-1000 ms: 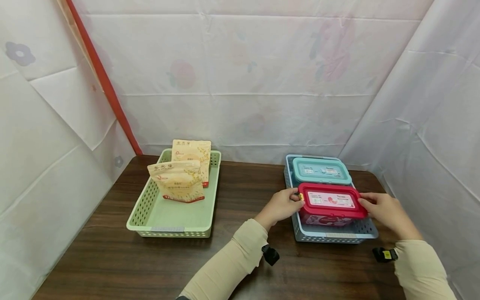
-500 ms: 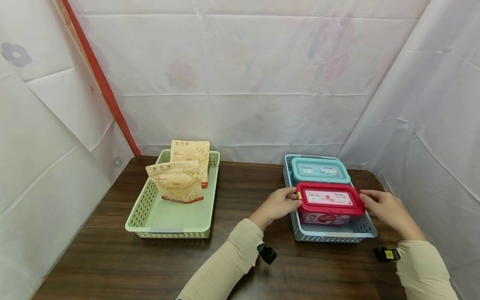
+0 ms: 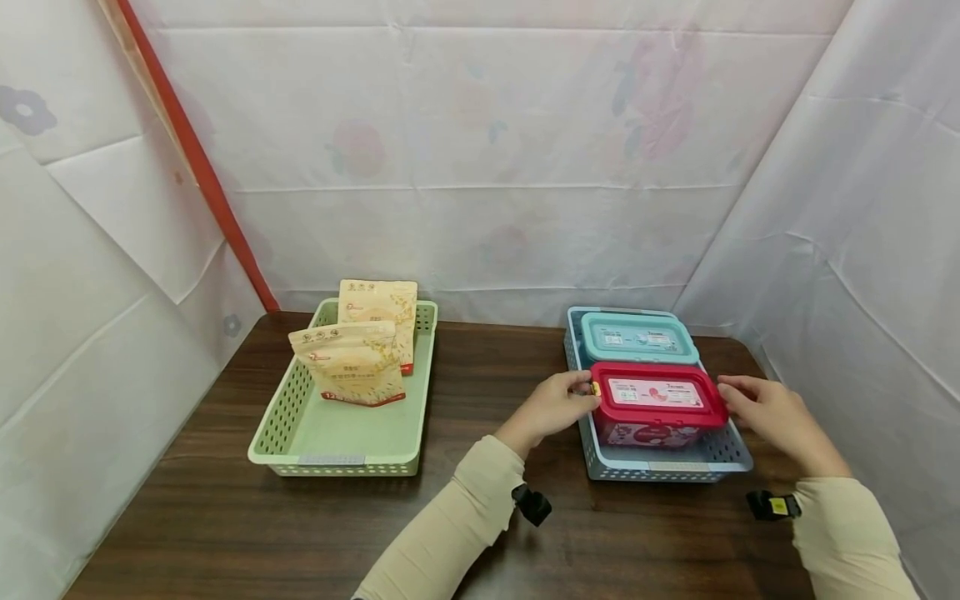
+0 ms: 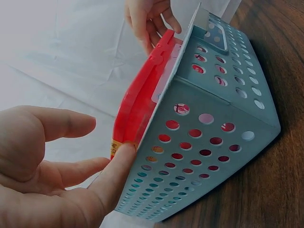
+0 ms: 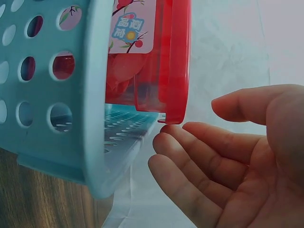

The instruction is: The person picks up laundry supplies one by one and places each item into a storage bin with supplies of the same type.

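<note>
A plastic tub with a red lid [image 3: 660, 395] and a pink label sits in the blue perforated basket [image 3: 678, 472], in front of a tub with a light-blue lid [image 3: 640, 337]. My left hand [image 3: 551, 409] is at the red lid's left end; in the left wrist view one fingertip [image 4: 124, 153] touches the lid beside a yellow sticker, with the thumb apart from it. At the lid's right end, my right hand [image 3: 772, 417] has its fingers loosely bent and holds nothing. In the right wrist view its fingertips [image 5: 164, 142] are close beside the lid's edge; contact is unclear.
On the left of the dark wooden table [image 3: 495, 367] stands a green perforated basket [image 3: 322, 429]. Inside it are two cream pouches, one at the front [image 3: 351, 367] and one behind [image 3: 386, 304]. White patterned cloth [image 3: 465, 150] encloses the table's back and sides.
The red-lidded tub has settled slightly lower in the blue basket. My right fingers have loosened from its right end, and my left hand has eased its hold. The head view has shifted slightly.
</note>
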Tool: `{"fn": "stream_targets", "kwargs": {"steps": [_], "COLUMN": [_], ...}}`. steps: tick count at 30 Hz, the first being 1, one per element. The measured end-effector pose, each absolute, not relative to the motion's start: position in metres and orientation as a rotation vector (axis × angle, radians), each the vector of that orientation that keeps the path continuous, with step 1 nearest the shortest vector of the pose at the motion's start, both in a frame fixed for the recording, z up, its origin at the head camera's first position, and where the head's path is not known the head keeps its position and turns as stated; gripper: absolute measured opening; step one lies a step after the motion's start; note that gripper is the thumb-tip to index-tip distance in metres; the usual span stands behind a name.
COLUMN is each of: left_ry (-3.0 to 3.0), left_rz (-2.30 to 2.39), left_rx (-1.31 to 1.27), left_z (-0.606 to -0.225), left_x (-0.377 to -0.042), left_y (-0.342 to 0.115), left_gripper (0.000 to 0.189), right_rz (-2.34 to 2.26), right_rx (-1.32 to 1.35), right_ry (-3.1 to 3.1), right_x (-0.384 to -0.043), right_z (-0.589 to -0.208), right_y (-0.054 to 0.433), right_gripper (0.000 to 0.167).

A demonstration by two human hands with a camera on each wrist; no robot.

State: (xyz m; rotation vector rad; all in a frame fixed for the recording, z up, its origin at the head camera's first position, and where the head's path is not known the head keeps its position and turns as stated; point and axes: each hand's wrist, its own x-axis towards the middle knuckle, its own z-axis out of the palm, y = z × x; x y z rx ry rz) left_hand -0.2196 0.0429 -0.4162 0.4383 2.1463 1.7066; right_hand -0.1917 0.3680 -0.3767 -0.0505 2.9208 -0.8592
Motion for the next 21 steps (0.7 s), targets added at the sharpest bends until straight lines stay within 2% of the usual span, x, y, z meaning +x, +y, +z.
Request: {"fn": "stream_targets", "kwargs": {"steps": [21], "left_ry": [2.247], "left_rz": [1.748], "left_rx": [0.440], "left_z": [-0.407], "left_x": [-0.223], "left_y": [0.024], "left_gripper": [0.051], "right_rz": [-0.960], "right_rx": [-0.040], "right_ry": [2.929], "right_x": [-0.191], "right_z": [-0.369], "right_y": [0.351], "right_gripper": [0.072]}}
